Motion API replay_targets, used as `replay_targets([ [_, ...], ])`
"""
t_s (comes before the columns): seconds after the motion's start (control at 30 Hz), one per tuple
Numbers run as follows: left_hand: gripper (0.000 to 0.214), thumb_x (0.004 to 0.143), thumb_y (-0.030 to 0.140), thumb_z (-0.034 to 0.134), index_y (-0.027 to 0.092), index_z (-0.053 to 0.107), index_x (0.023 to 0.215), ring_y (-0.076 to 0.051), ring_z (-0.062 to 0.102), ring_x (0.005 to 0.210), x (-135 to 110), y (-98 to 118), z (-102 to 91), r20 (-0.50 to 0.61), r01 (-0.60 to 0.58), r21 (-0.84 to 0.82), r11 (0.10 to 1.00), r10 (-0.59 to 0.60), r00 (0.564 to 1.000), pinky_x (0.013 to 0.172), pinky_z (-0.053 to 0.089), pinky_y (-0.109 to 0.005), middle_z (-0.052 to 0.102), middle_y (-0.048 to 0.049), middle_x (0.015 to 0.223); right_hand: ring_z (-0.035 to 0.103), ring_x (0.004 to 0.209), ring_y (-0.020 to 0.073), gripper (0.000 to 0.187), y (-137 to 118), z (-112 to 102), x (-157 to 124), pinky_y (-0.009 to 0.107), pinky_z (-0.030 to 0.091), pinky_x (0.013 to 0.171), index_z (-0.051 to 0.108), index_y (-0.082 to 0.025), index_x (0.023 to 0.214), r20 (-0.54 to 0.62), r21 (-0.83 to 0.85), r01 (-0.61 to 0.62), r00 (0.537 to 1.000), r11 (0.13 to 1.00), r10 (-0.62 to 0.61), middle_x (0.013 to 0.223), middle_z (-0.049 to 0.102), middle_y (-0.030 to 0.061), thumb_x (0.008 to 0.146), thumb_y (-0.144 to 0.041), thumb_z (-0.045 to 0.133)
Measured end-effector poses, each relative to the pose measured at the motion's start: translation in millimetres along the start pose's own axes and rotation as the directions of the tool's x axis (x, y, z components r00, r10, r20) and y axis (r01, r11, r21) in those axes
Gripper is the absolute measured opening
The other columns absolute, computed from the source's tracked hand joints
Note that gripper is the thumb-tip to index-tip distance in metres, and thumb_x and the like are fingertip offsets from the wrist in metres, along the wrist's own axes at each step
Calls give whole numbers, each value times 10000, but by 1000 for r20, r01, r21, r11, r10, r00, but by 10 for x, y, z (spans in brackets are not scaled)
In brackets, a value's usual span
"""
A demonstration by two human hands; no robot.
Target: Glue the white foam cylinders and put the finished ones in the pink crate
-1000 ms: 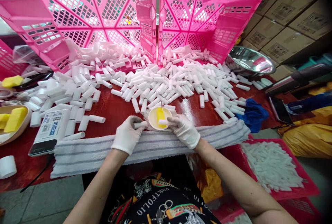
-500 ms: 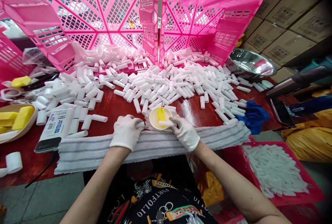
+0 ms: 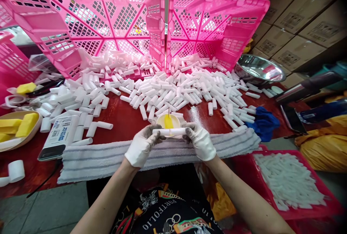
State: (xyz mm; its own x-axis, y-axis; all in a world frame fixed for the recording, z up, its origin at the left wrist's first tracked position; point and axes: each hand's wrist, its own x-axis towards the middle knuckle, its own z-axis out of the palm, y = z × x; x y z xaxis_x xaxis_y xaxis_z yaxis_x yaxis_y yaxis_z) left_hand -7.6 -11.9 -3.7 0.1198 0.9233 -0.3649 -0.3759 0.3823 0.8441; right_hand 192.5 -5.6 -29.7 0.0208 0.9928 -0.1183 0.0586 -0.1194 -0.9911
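Between my gloved hands a white plastic tube (image 3: 170, 132) lies level, made of two pieces meeting end to end near its middle. My left hand (image 3: 143, 143) pinches its left end; my right hand (image 3: 199, 140) grips its right end. Just behind the tube stands a small pale dish (image 3: 176, 120) with a yellow block (image 3: 168, 120) in it and a thin upright pin. Both hands are over the front edge of the red table, above a striped towel (image 3: 108, 160). A large heap of white tubes (image 3: 173, 89) spreads behind the dish.
Two pink crates (image 3: 217, 21) lie tipped toward me behind the heap. At left are a phone-like device (image 3: 58, 134) and a bowl (image 3: 38, 127) of yellow blocks. A steel basin (image 3: 257, 69), blue cloth (image 3: 262, 122) and red crate of white pieces (image 3: 290, 180) are at right.
My left hand has moved right with a white piece, and my right hand has lifted its tube off the dish. The two pieces now meet end to end in front of the dish.
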Motion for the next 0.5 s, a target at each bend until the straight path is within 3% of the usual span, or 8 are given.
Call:
replay_targets([
  [0.1,471,687,382,698,117,532,1039,-113,623,669,-45,-51,72,25,-58,62,996,56,998,670,488,-238,647,-48,833,438,418,70,459,-83,-3,33,197,325,398,604,-136,878,6,-102,-48,999,994,49,525,537,-22,757,-576,558],
  [0.17,445,743,423,629,130,528,1062,-114,606,631,-72,-78,95,50,-119,224,967,111,993,633,473,-239,640,-26,759,454,433,78,447,-121,9,31,201,338,410,616,-137,853,-2,-213,-28,1000,977,28,536,547,-12,774,-569,534],
  [0.23,378,797,466,540,142,567,989,-113,564,572,-91,-112,114,56,-177,473,863,171,984,575,434,-231,604,-2,650,478,453,87,421,-144,24,-8,207,356,428,627,-141,830,-8,-348,56,998,936,-62,561,567,1,810,-540,497],
  [0.3,387,845,495,430,150,599,801,-116,524,540,-96,-166,145,42,-201,681,705,236,971,545,395,-234,570,-5,583,486,467,92,390,-155,31,-76,214,360,452,629,-153,732,71,-537,254,964,805,-257,554,566,10,845,-487,462],
  [0.37,471,875,486,334,157,578,644,-127,520,544,-98,-240,202,34,-184,788,587,257,966,548,383,-245,578,-28,575,481,485,104,405,-161,27,-151,230,354,483,586,-165,584,202,-707,483,837,516,-508,515,535,23,859,-424,441],
  [0.43,516,892,456,261,162,581,614,-143,537,551,-110,-319,288,29,-155,824,545,233,972,551,388,-256,606,-51,588,469,498,119,417,-167,18,-212,251,346,506,539,-172,514,292,-784,578,666,227,-686,488,506,38,868,-351,411],
  [0.47,522,896,441,243,162,597,632,-151,551,560,-125,-354,339,23,-145,832,536,227,974,558,396,-260,624,-61,605,469,504,124,410,-171,14,-235,257,347,516,538,-172,520,290,-803,572,617,164,-731,493,509,45,876,-311,389],
  [0.5,523,898,428,232,162,616,662,-159,569,579,-144,-383,392,16,-143,836,530,237,971,574,408,-265,642,-70,632,473,506,125,407,-174,8,-254,260,349,523,541,-170,536,264,-817,553,609,162,-748,505,523,50,888,-271,364],
])
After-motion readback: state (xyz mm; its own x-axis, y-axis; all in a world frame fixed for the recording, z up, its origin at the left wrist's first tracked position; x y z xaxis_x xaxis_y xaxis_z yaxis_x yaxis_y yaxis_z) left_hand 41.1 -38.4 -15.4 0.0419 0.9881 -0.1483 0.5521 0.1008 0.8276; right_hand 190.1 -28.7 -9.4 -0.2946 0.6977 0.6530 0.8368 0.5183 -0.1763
